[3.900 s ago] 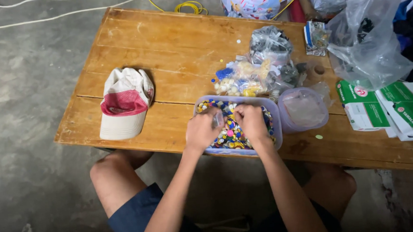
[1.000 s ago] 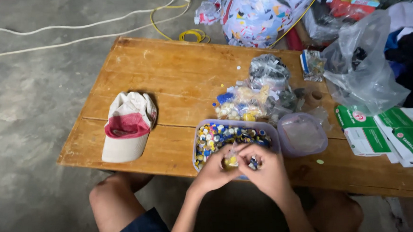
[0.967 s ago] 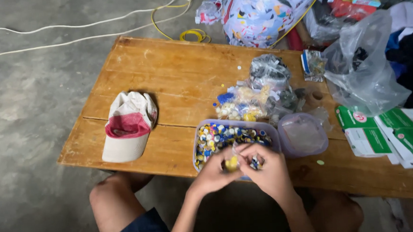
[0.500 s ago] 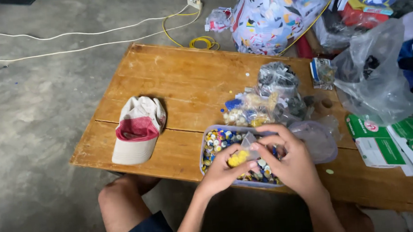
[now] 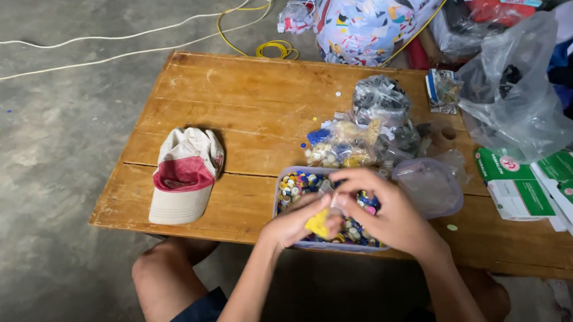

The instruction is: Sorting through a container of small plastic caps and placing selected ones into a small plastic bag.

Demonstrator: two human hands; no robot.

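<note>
Here, label by label:

Yellow piece [image 5: 317, 223]: a small yellow item, pinched between both hands just above the near edge of the tub; its exact kind is too small to tell.

Left hand [image 5: 294, 224]: fingers curled tight on the yellow piece from its 9 o'clock side, touching the other hand.

Right hand [image 5: 384, 211]: arched over the tub, fingertips pressed in against the yellow piece and a small clear bit from 3 o'clock; whether the clear bit is a bag or a wrapper cannot be told.

Tub [image 5: 286, 182]: a pale, translucent rectangular box full of small multicoloured pieces, sitting at the near edge of the table, partly hidden under the 2 hands.

Lid [image 5: 430, 187]: a translucent lid or second tub, touching the tub at its 3 o'clock.

Clear bags [image 5: 357, 134]: several filled plastic bags heaped just beyond the tub at 12 o'clock, some with pale and blue contents, some dark.

Cap [image 5: 186, 175]: cream and red, lying well apart from the tub at 9 o'clock.

Table [image 5: 244, 98]: low, of wooden planks, standing on a concrete floor.

Green-and-white boxes [image 5: 536, 187]: stacked at 3 o'clock, on the table's far right end.

Large plastic bag [image 5: 515, 97]: crumpled, at 2 o'clock.

Cables [image 5: 162, 40]: white and yellow, on the floor at 11 o'clock.
</note>
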